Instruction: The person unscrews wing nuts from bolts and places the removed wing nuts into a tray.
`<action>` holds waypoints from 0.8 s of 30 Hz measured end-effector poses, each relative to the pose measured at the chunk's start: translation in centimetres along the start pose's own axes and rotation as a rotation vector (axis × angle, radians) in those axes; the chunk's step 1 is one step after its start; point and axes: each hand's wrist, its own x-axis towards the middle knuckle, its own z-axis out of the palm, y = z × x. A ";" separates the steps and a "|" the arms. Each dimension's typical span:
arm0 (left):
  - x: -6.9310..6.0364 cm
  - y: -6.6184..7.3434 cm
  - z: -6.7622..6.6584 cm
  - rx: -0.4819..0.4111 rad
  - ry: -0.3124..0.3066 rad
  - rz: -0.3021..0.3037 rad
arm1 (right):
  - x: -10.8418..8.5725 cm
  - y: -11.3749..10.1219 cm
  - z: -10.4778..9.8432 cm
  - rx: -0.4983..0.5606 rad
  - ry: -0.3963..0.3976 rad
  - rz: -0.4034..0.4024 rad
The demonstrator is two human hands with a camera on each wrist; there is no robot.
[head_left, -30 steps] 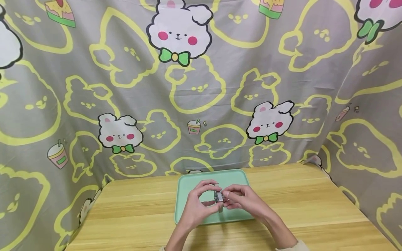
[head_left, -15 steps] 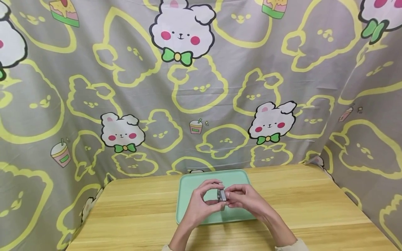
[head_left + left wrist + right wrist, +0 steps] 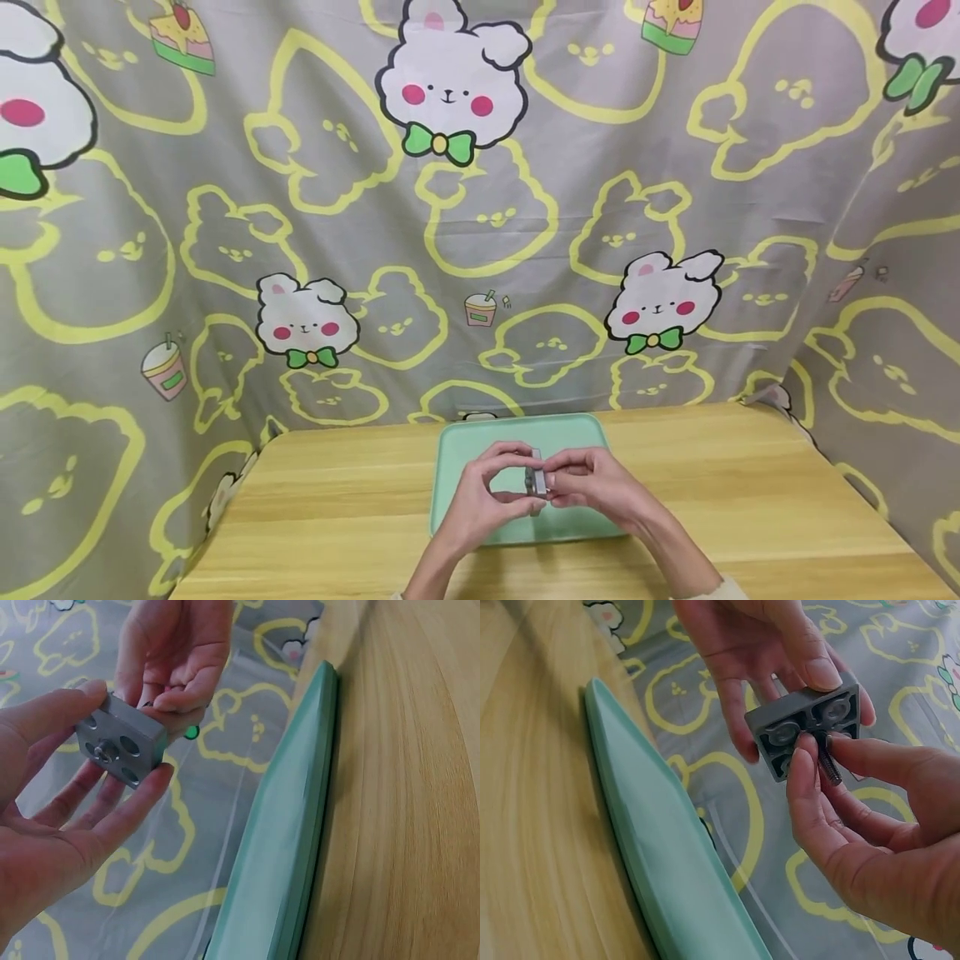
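Observation:
A grey square block point(image 3: 124, 735) with round holes on one face and hollow recesses on the other is held above the tray. In the head view my left hand point(image 3: 480, 500) grips it by its edges, thumb and fingers on opposite sides. A dark threaded bolt point(image 3: 829, 766) passes through the block's middle and sticks out of the recessed side. My right hand point(image 3: 603, 487) pinches the bolt close to the block with thumb and fingertips, seen best in the right wrist view. Whether a small nut sits between those fingertips is hidden.
Below the hands a mint-green tray point(image 3: 480, 429) with a raised rim lies on the wooden table point(image 3: 337, 500). A grey curtain point(image 3: 525, 250) with cartoon rabbits hangs behind the table and along both sides.
The right fingertips have come closer to the block and now cover more of the bolt's side. The left hand keeps its hold. The head view has shifted slightly.

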 end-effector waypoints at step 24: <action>2.1 1.0 -0.1 -0.112 -0.028 0.038 | -1.0 -2.6 0.9 -0.375 0.170 -0.291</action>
